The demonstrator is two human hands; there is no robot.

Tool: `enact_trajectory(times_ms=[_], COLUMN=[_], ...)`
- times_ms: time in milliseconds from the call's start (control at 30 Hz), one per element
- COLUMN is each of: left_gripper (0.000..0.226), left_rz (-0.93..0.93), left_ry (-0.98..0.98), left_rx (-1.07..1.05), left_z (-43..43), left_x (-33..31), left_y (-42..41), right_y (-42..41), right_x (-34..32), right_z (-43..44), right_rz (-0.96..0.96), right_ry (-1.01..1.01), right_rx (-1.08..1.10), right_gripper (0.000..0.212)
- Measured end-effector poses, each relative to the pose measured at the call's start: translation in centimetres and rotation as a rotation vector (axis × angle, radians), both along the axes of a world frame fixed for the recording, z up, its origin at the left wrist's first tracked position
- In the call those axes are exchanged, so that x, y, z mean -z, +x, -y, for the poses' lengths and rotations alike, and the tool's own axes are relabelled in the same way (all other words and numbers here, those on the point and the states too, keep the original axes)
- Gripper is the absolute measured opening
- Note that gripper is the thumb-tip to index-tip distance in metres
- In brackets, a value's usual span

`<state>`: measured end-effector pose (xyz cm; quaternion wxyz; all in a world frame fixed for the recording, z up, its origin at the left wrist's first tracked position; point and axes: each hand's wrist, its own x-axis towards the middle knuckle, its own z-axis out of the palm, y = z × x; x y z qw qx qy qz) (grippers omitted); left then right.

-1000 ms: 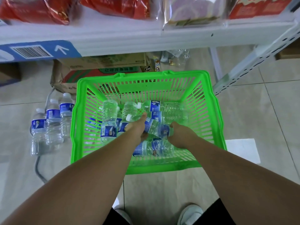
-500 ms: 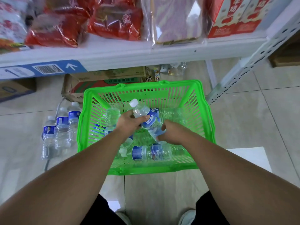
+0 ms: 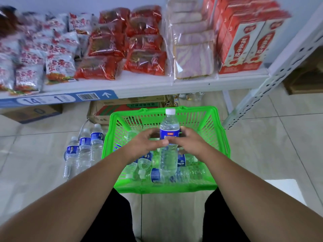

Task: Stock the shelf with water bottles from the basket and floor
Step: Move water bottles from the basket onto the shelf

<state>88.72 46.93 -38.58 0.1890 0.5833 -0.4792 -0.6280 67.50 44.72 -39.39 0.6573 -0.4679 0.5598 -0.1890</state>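
A clear water bottle [image 3: 169, 130] with a blue label and white cap stands upright in the air above the green basket [image 3: 222, 137]. My left hand [image 3: 145, 142] grips its middle from the left, thumb across the front. Against its right side my right hand [image 3: 190, 142] is pressed, fingers curled around the label. Several more bottles [image 3: 183, 173] lie on their sides in the basket's bottom. Three bottles [image 3: 83, 151] stand on the floor tiles left of the basket. The white shelf [image 3: 148, 87] runs across above the basket.
The shelf holds snack bags [image 3: 43, 55], red packets [image 3: 129, 46], sliced bread [image 3: 192, 49] and red cartons [image 3: 244, 41]. Cardboard boxes [image 3: 125, 107] sit under it behind the basket. A perforated shelf post [image 3: 272, 79] slants down at the right. My knees are below the basket.
Both hands lifted one bottle out of the pile in the basket and turned it upright. The view tilted up, so the stocked shelf now shows.
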Motion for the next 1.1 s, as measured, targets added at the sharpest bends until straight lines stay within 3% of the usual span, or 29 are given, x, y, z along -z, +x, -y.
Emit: enact_trajectory(times_ms=[100,233,367,533,700,833,1100], left_gripper=[0.08,0.07,0.062,0.061,0.065,0.062,0.033], left_rz=[0.099,0.172,0.146,0.125,0.127,0.133,0.106], left_ry=[0.097,0.025,0.018,0.016,-0.015,-0.098,-0.366], left_rx=[0.147,0.142,0.131,0.126,0.167,0.195,0.279], left_z=[-2.2,-3.4,-4.6,-5.3,-5.7,-6.2,-6.7], left_x=[0.7,-2.7,-13.3,-29.1,-42.9,-51.3,-63.8], left_y=[-0.3,-0.7,-0.9,0.4,1.5,1.7,2.3], right_y=[-0.7,-1.2,-1.0,0.0,0.6,1.0,2.0], right_x=[-0.9,-4.9,-15.4,-31.9,-45.8,-54.4,-65.8], right_z=[0.3,-0.3,-1.7,-3.1,-4.2,-5.3,-7.2], right_rz=[0.053,0.067,0.055,0.042,0.059,0.041,0.091], right_ry=[0.014,0.013,0.028,-0.035,-0.097,-0.199,-0.382], right_rx=[0.14,0.244,0.21,0.098,0.146,0.138,0.206], right_gripper=[0.058,0.056,0.048,0.065,0.059,0.067,0.06])
